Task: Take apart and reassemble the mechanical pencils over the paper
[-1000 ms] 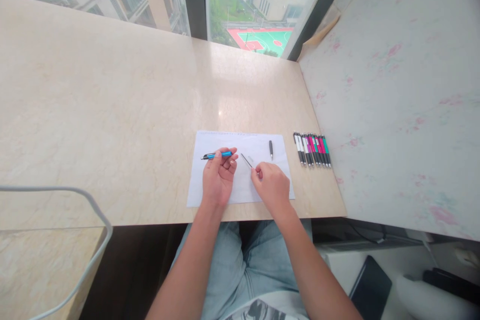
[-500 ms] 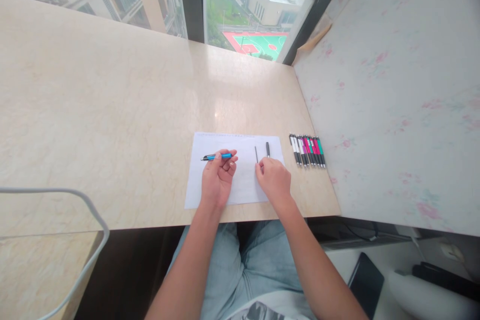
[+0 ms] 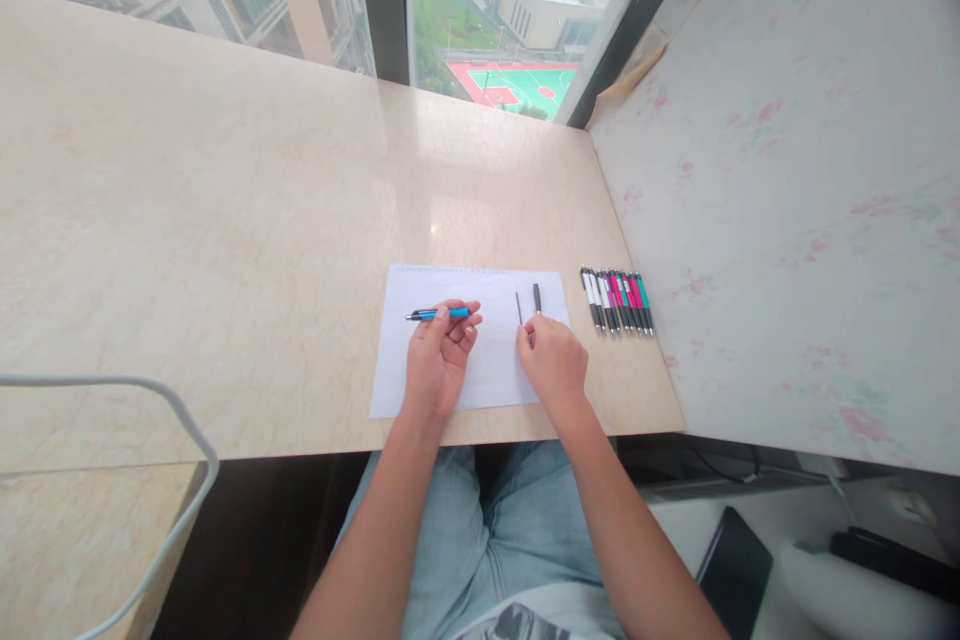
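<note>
One black pen part is parked just beyond the right hand, the nearer one
Long axis is pointed near-to-far on the paper; thin dark stick is pinched similarly in that hand, blue pen is gripped left-to-right in the left hand, hands apart.

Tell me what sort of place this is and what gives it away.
Probably a home desk nook on an upper floor: a pale marbled counter below a window that looks down on a sports court, with a floral-patterned wall alongside.
</note>
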{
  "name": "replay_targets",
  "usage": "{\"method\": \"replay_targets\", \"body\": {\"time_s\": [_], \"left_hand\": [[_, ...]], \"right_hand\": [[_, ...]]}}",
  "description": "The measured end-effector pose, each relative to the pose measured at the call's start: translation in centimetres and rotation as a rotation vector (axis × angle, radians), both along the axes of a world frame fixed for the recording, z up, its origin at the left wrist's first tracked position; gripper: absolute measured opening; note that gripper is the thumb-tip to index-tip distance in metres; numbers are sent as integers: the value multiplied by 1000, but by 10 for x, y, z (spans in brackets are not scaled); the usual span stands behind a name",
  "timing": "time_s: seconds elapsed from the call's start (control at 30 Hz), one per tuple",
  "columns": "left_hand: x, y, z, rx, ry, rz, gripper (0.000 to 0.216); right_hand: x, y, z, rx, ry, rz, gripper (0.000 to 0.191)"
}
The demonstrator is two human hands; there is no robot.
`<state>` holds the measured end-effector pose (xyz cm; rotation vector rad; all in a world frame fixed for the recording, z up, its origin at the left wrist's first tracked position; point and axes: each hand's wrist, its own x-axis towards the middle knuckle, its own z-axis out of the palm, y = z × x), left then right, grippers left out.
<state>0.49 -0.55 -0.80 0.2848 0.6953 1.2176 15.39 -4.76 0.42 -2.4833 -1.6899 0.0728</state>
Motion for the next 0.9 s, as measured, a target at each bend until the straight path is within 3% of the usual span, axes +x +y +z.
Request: {"method": "replay_targets", "body": {"time_s": [0.27, 0.5, 0.6, 0.77, 0.83, 0.9], "left_hand": [[0, -2, 1, 10, -8, -27, 20], [0, -2, 2, 22, 15, -57, 20], [1, -2, 3, 35, 18, -71, 20], [2, -3, 1, 65, 12, -82, 20], [2, -3, 0, 69, 23, -73, 20], [2, -3, 0, 72, 36, -67, 20]], "right_hand": [[4, 2, -1, 76, 70, -32, 20], [11, -17, -1, 196, 279, -35, 22], [11, -26, 2, 277, 481, -53, 24], [0, -28, 7, 356, 1023, -125, 30], [-6, -23, 10, 366, 1001, -81, 29], [-10, -16, 12, 350, 818, -9, 25]]}}
